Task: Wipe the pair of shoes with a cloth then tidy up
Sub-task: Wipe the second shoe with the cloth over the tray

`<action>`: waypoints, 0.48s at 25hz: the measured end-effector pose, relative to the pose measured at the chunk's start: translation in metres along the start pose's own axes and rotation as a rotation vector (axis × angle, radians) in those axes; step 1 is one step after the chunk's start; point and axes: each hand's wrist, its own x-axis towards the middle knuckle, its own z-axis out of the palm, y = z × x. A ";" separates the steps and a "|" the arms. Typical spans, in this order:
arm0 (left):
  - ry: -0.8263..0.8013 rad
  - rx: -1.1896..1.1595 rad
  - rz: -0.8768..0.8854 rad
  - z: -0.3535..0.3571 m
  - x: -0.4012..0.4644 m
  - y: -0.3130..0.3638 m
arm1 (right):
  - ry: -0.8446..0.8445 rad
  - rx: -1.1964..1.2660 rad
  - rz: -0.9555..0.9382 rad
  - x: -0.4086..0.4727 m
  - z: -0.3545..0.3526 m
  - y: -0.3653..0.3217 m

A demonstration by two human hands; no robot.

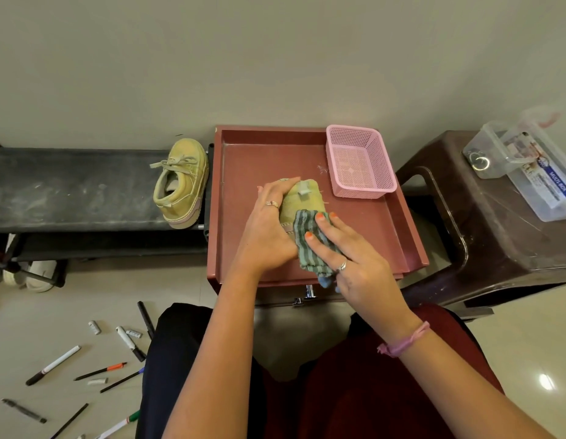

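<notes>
One yellow-green shoe (302,199) rests on the red-brown tray table (253,166) in front of me. My left hand (269,229) grips its left side and steadies it. A striped green-grey cloth (310,245) lies over the near end of this shoe, and my right hand (354,258) presses on it with fingers spread. The other yellow-green shoe (182,182) lies tilted on its side on the black rack (69,188) to the left, laces loose, touched by neither hand.
A pink mesh basket (359,161) sits at the tray's back right corner. To the right, a brown plastic stool (497,223) carries clear plastic boxes (525,166). Several pens and markers (95,372) lie scattered on the floor at lower left. A wall stands close behind.
</notes>
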 end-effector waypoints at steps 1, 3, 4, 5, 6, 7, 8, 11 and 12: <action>0.004 -0.006 -0.002 0.001 0.000 0.001 | -0.006 -0.015 0.001 -0.004 0.000 -0.001; -0.006 0.002 -0.002 0.003 -0.001 0.004 | -0.011 -0.035 0.020 0.000 0.001 0.001; -0.014 0.009 0.010 0.004 -0.002 0.005 | -0.009 -0.050 0.041 0.007 0.003 0.002; -0.017 0.008 0.028 0.005 -0.003 0.005 | 0.004 -0.064 0.068 0.016 0.004 0.006; -0.009 0.003 0.045 0.005 -0.003 0.005 | 0.020 -0.056 0.104 0.026 0.006 0.009; 0.008 -0.001 0.055 0.004 -0.003 0.004 | 0.028 -0.005 0.161 0.036 0.006 0.011; 0.018 -0.001 0.063 0.002 -0.003 0.003 | 0.017 0.081 0.244 0.046 0.006 0.013; -0.069 0.050 0.080 0.004 -0.008 0.005 | -0.031 0.327 0.487 0.070 0.003 0.020; -0.077 0.066 0.070 0.007 -0.011 0.007 | -0.034 0.368 0.502 0.072 0.000 0.022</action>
